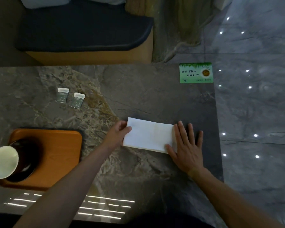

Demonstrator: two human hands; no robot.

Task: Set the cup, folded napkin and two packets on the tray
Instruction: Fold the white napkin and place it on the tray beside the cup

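Head view: mid-task
Done: white paper cup [4,162] on orange wooden tray [59,145], 8 o'clock
Napkin: white folded napkin [149,134] on table, centre; left hand [117,133] pinching its edge, right hand [186,148] flat, spread
Left: two small grey packets [70,97], 11 o'clock, untouched

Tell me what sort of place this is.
Probably a cafe or canteen. A stone-topped table faces a padded bench seat, a printed green card lies at the table's corner, and a paper cup stands on a serving tray.

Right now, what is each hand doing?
Left hand: pinching the napkin at its left edge.
Right hand: open, flat on the napkin's right end.
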